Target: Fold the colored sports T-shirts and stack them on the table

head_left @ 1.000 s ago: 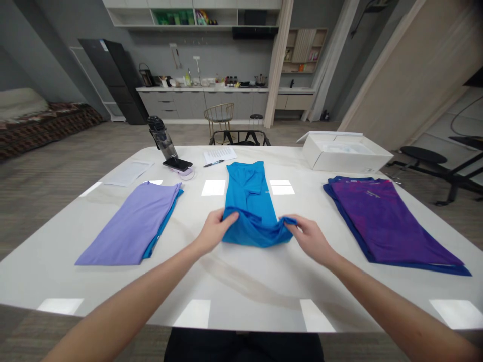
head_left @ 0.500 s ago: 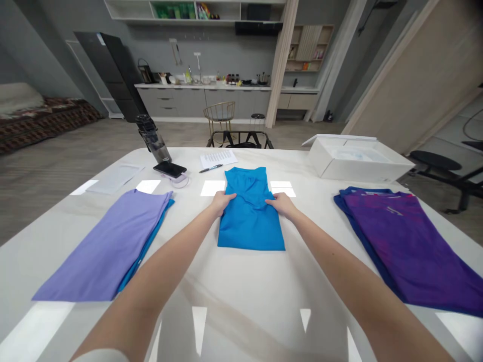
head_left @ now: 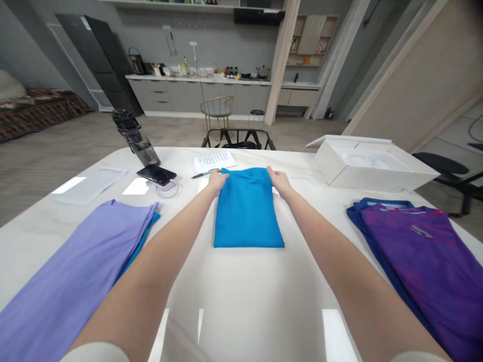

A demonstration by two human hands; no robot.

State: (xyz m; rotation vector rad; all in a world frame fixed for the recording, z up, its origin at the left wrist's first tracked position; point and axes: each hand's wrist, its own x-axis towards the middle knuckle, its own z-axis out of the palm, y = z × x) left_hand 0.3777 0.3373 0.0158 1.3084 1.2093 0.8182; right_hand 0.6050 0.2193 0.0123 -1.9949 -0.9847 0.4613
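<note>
A blue garment (head_left: 249, 213), folded into a rough rectangle, lies on the white table in front of me. My left hand (head_left: 218, 182) pinches its far left corner, thumb on top. At the far right corner, my right hand (head_left: 279, 181) grips the same cloth. The fingers beneath the fabric are partly hidden. To the left lies a folded lavender garment (head_left: 86, 256) with a blue one (head_left: 140, 246) under it. On the right, a purple patterned shirt (head_left: 426, 256) rests over a navy garment (head_left: 356, 213).
An open white box (head_left: 381, 171) stands at the back right. Behind the left pile are a phone (head_left: 156, 175), a bottle (head_left: 138, 141) and a clear sheet (head_left: 90, 186). A pen (head_left: 202, 174) and a printed paper (head_left: 215, 160) lie beyond my left hand.
Both hands have moved away from me, from the garment's sides to its far corners. The bunched cloth in its middle now lies flatter. My view has shifted slightly closer and downward.
</note>
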